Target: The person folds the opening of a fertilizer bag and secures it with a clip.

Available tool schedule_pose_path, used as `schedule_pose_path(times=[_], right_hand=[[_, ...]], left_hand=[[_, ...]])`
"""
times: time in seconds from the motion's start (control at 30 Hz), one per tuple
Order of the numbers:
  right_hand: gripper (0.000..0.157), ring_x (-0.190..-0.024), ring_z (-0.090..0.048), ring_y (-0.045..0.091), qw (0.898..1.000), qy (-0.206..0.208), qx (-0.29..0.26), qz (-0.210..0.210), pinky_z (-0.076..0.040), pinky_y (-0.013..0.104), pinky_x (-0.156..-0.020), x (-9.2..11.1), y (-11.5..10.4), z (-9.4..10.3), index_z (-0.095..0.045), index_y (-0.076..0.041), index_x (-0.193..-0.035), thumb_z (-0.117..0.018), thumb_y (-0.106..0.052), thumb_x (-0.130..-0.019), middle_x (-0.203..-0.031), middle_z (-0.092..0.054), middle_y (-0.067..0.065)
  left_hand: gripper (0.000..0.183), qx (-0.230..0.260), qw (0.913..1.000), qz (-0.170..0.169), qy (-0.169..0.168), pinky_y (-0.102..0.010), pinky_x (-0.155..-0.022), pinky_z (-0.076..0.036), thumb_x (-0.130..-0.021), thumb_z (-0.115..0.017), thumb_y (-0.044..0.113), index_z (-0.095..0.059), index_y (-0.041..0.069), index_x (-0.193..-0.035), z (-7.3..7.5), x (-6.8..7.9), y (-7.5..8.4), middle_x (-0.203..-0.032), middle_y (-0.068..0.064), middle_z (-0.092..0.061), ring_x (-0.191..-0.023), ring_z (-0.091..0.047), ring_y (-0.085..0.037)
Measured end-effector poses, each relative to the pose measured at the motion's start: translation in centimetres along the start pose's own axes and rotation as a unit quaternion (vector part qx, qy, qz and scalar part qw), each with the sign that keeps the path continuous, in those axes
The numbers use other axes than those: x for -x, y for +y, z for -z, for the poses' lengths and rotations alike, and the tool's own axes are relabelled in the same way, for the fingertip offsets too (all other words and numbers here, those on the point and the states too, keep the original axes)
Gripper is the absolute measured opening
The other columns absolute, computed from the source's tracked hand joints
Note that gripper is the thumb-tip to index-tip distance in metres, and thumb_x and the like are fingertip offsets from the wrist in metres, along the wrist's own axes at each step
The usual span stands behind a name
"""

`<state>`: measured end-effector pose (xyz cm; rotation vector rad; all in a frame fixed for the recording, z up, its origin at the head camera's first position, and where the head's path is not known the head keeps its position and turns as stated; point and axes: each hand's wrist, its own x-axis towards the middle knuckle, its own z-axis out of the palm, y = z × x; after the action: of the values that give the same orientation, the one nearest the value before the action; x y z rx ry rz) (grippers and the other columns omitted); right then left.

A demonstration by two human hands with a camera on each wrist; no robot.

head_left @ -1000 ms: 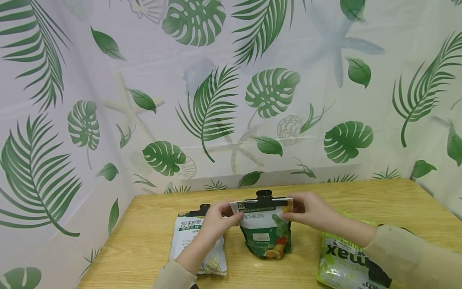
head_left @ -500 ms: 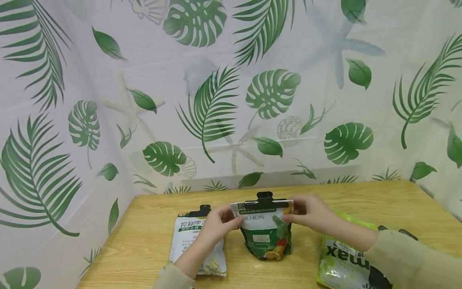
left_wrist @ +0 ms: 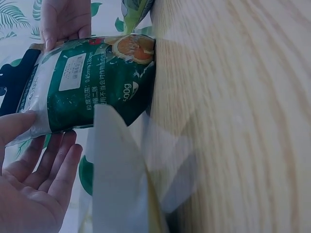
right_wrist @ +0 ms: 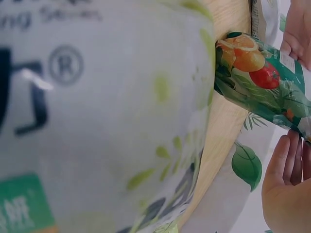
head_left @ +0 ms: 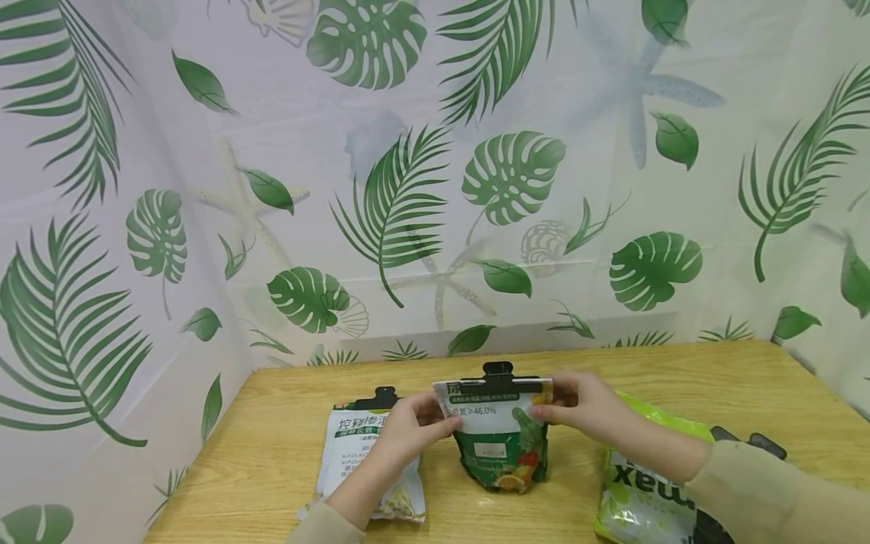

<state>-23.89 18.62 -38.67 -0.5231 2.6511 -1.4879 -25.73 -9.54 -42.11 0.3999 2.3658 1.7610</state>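
Between my two hands stands a green and white fertilizer bag (head_left: 485,446) with fruit printed on it, its bottom at the table. A black clip (head_left: 498,372) is fastened across its top edge. My left hand (head_left: 411,423) pinches the bag's upper left corner, thumb on the front and fingers behind, as the left wrist view also shows. At the upper right corner my right hand (head_left: 581,400) pinches it the same way. A white bag (head_left: 360,453) with a black clip (head_left: 377,398) at its top stands left of it, partly hidden behind my left arm.
On the right lies a lime green and white bag (head_left: 635,499), partly covered by my right forearm, with black clip handles (head_left: 768,444) showing beyond it. All the bags are on a wooden table (head_left: 231,468). A leaf-patterned curtain (head_left: 435,227) hangs behind.
Both hands keep hold of the green and white bag's top corners. Hands and bag sit very slightly lower in view; otherwise hardly anything differs.
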Motion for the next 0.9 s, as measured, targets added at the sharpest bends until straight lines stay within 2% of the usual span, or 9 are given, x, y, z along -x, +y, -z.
schedule_pose_path(times=[0.17,0.47,0.67,0.9], right_hand=[[0.028,-0.075,-0.062,0.013,1.000,0.011,0.008,-0.005,-0.052,0.028,-0.067,0.1,0.0,-0.1,-0.066,-0.003,-0.092,-0.073,-0.028,-0.083,-0.084,-0.066,0.003],[0.032,-0.079,-0.059,0.015,0.997,0.028,0.001,-0.066,-0.050,0.030,-0.070,0.2,-0.6,-0.4,-0.066,-0.003,-0.096,-0.074,-0.031,-0.082,-0.084,-0.065,0.003],[0.035,-0.082,-0.061,0.015,0.994,0.034,-0.022,-0.097,-0.052,0.032,-0.074,0.1,-0.9,-0.6,-0.067,-0.003,-0.099,-0.073,-0.034,-0.082,-0.086,-0.066,0.003],[0.035,-0.082,-0.063,0.016,0.990,0.043,-0.047,-0.125,-0.053,0.036,-0.077,-0.2,-1.1,-0.8,-0.069,-0.004,-0.096,-0.074,-0.036,-0.082,-0.086,-0.065,0.003]], left_hand=[[0.029,-0.012,0.9999,0.003,0.011,-0.030,-0.076,-0.054,-0.081,-0.076,0.024,-0.069,0.011,-0.106,-0.1,-0.2,-0.1,-0.094,-0.002,-0.068,-0.086,-0.065,-0.015],[0.028,-0.006,0.9997,0.007,0.021,-0.030,-0.076,-0.054,-0.081,-0.076,0.024,-0.069,0.009,-0.104,-0.3,-0.1,0.2,-0.094,-0.003,-0.069,-0.085,-0.065,-0.014],[0.028,0.013,0.9994,0.011,0.031,-0.031,-0.076,-0.055,-0.081,-0.076,0.023,-0.069,0.007,-0.103,-0.4,-0.3,0.1,-0.093,-0.003,-0.069,-0.085,-0.066,-0.014],[0.026,0.028,0.9985,0.015,0.045,-0.033,-0.075,-0.056,-0.081,-0.075,0.019,-0.070,0.004,-0.103,-0.5,-0.6,-0.1,-0.090,-0.003,-0.069,-0.083,-0.066,-0.014]])
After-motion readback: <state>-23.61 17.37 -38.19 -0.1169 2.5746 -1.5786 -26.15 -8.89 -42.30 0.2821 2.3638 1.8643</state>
